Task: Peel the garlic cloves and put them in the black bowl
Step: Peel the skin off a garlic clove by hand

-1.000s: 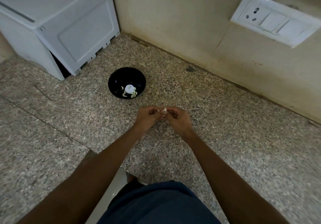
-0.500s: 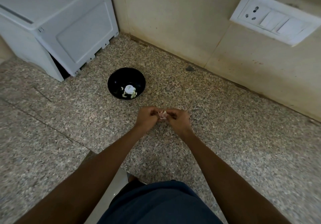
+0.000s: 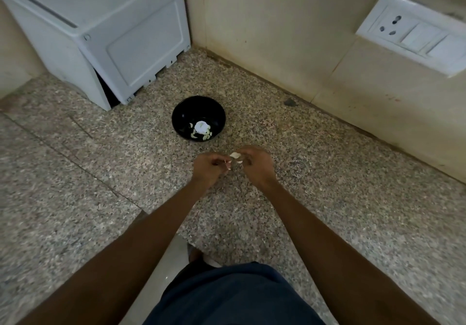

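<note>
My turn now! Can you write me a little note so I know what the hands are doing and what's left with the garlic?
Left hand: fingers curled, pinching a small pale bit, probably skin.
Right hand: pinching the garlic clove, held just above the counter.
Black bowl: on the counter just beyond the hands, near the white appliance; several pale peeled cloves lie inside.
Done: some cloves are peeled and in the bowl.
Left: finish peeling this clove and drop it in the bowl. No other unpeeled cloves are in view.

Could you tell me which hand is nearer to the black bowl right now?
The left hand, narrowly. It sits just below the black bowl; the right hand sits below and further to the bowl's right.
</note>
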